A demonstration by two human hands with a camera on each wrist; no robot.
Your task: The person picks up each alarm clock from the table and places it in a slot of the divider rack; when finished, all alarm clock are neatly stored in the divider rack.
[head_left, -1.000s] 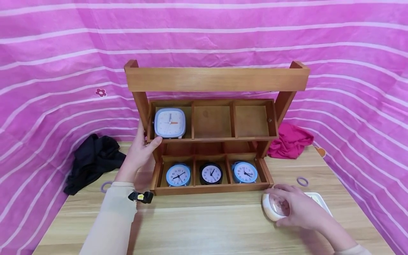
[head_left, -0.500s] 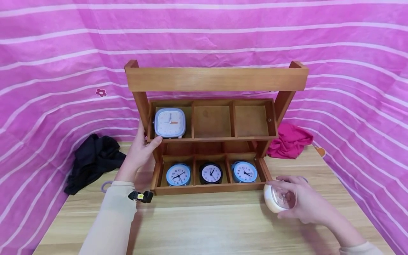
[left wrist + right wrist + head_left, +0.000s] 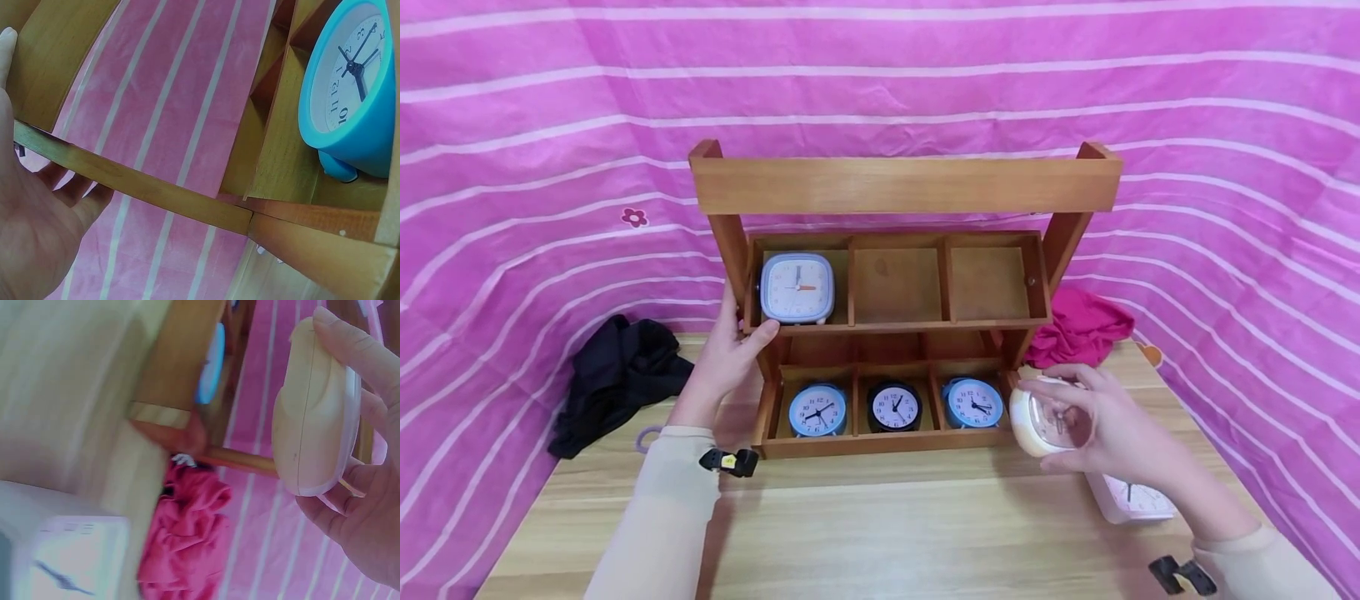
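My left hand [image 3: 718,367] grips the left side of a two-tier wooden rack [image 3: 906,185], its thumb on the front edge of the upper tier. In the left wrist view, that hand's fingers [image 3: 94,203] go behind the wooden upright [image 3: 169,197]. My right hand [image 3: 1123,433] holds a rounded cream alarm clock [image 3: 1028,425] off the table, beside the rack's lower right corner. Thumb and fingers clasp its rim in the right wrist view, where the clock's cream casing [image 3: 306,425] shows edge-on. A square-faced white-and-lilac clock [image 3: 797,288] stands in the upper left compartment.
Lower compartments hold a blue clock [image 3: 817,411], a black clock [image 3: 895,407] and another blue clock [image 3: 973,404]. A pale pink square clock [image 3: 1131,500] lies under my right forearm. Black cloth [image 3: 621,375] sits left, magenta cloth [image 3: 1078,329] right, a purple ring [image 3: 646,437] left.
My right hand has raised the cream clock and carried it away from me, towards the rack. The pink square clock shows more below it. The left hand keeps its hold on the rack.
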